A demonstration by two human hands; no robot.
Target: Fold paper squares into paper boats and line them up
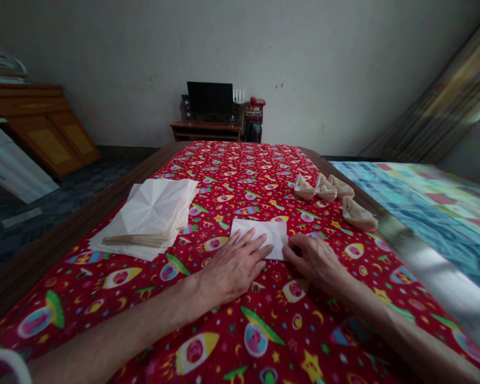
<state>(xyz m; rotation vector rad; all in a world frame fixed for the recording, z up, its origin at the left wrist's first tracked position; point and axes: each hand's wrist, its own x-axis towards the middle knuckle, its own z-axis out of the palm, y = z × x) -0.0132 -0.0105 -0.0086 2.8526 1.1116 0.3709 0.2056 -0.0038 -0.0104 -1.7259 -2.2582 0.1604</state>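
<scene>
Folded white paper (279, 230): near centre. My left hand (238, 261): spread flat atop, apparently steadying it. My right hand (314, 260): curled at its right edge; whether pinching, I cannot tell. Creased-paper stack (150, 205): left, seemingly for reach. Paper boats (325, 190): far right, seemingly aside.

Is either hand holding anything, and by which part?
The left hand lies spread on the folded paper, not gripping it; the right hand is at its right edge, grip unclear.

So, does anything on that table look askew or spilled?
I see no spill. The paper stack looks untidy because its sheets stick out at differing angles, and one folded paper shape sits nearer than the other three shapes, breaking up their row.
</scene>
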